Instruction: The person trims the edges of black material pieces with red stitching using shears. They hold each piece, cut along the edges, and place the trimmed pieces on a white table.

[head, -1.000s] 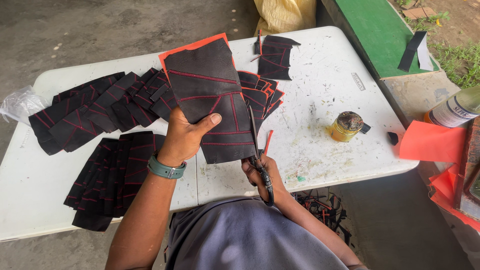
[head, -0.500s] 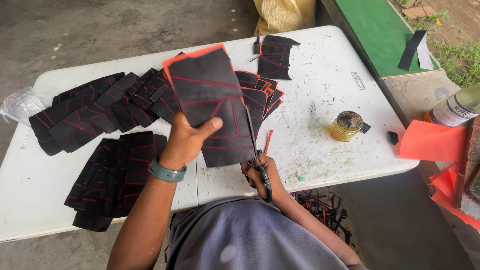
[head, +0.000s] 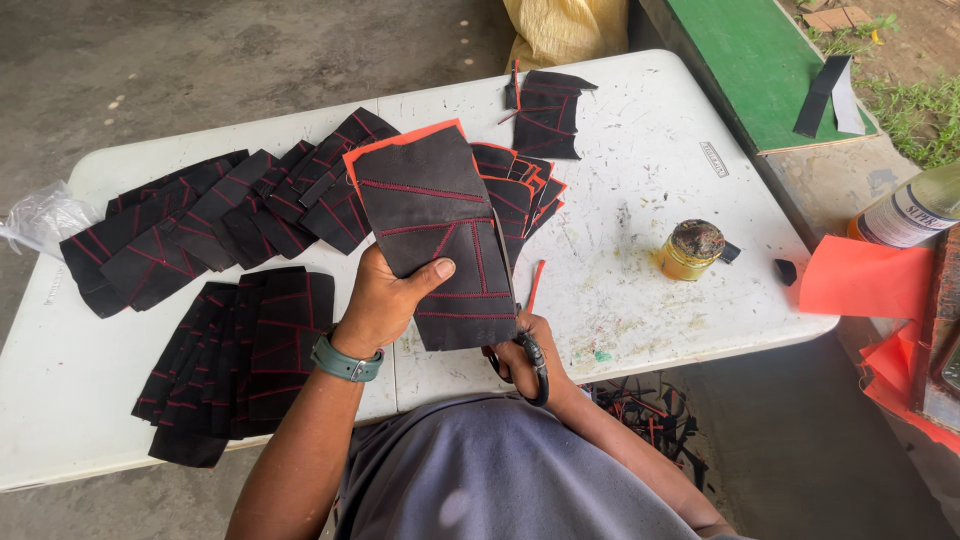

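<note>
My left hand [head: 385, 298] holds up a black leather piece [head: 440, 235] with red stitched lines and an orange backing edge, above the white table [head: 640, 160]. My right hand [head: 525, 360] grips black-handled scissors [head: 530, 350] at the piece's lower right edge; the blades run up along its right side. A thin orange trimmed strip [head: 535, 285] hangs beside the blades. A green band sits on my left wrist.
Rows of similar black stitched pieces lie fanned out on the table's left [head: 230, 350] and centre [head: 220, 215], with a small stack at the far side [head: 548, 115]. A yellow glue jar [head: 690, 250], orange sheets [head: 865, 280], a bottle [head: 915, 210] and a green board [head: 765, 65] are to the right. Scraps lie on the floor.
The leather piece has shifted slightly as the scissors moved up along its right edge. The orange strip hangs more freely.
</note>
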